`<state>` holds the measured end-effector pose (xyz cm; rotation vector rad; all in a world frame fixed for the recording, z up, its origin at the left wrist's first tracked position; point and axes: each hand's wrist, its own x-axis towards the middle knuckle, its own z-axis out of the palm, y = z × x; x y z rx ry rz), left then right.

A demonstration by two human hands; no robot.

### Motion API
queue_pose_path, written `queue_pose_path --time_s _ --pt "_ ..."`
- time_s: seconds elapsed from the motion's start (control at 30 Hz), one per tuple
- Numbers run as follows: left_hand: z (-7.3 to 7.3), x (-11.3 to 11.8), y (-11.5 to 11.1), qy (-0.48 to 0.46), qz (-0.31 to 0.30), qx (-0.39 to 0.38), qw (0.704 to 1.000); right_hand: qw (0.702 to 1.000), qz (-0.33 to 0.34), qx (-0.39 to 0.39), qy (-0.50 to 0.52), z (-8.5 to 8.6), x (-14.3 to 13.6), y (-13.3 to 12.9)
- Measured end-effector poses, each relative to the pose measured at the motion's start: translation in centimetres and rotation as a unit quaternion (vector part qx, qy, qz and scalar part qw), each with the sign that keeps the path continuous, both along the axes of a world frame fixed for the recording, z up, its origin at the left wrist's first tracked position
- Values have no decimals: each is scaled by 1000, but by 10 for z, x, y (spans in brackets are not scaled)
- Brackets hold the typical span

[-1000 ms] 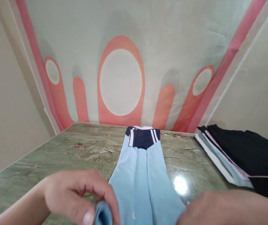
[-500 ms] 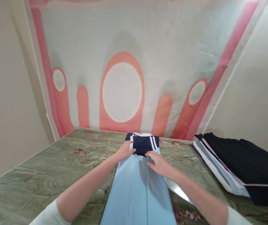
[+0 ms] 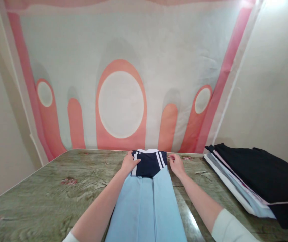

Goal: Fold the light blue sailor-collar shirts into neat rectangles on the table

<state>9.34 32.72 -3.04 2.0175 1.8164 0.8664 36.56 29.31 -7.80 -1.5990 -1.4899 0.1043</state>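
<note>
A light blue garment (image 3: 146,205) lies lengthwise, folded narrow, with its navy sailor collar (image 3: 147,164) at the far end. White stripes cross the collar, and a white edge shows behind it. My left hand (image 3: 130,163) rests on the collar's left side, its thumb over the navy cloth and apart from the fingers. Just off the collar's right edge is my right hand (image 3: 177,165), with fingers bent and slightly apart and nothing visible in them. The garment's near end runs out of view at the bottom.
On the right of the wood-patterned table (image 3: 83,188) lies a pile of folded clothes (image 3: 242,185), topped by a black garment (image 3: 265,174). A wall hanging (image 3: 184,50) with pink and orange shapes rises behind the table's far edge.
My right hand has moved from the collar's lower edge outward to its right side. My left hand has shifted to the collar's left edge. The collar now lies flatter and more uncovered.
</note>
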Motion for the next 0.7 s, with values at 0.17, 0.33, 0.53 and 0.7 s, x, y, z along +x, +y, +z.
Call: queue_pose_path --time_s 0.17,0.33,0.53,0.7 --pt "-8 -3 9 28 2 -5 1000 999 -25 -30 -6 -9 15 19" --pt "-2 -2 9 29 -29 -14 999 999 -14 -45 -27 -13 14 26" --pt "12 7 3 -20 -36 -6 999 998 -2 -46 -43 -14 15 24" --pt "22 10 -4 -70 -31 -16 997 998 -2 -47 -51 -16 16 25"
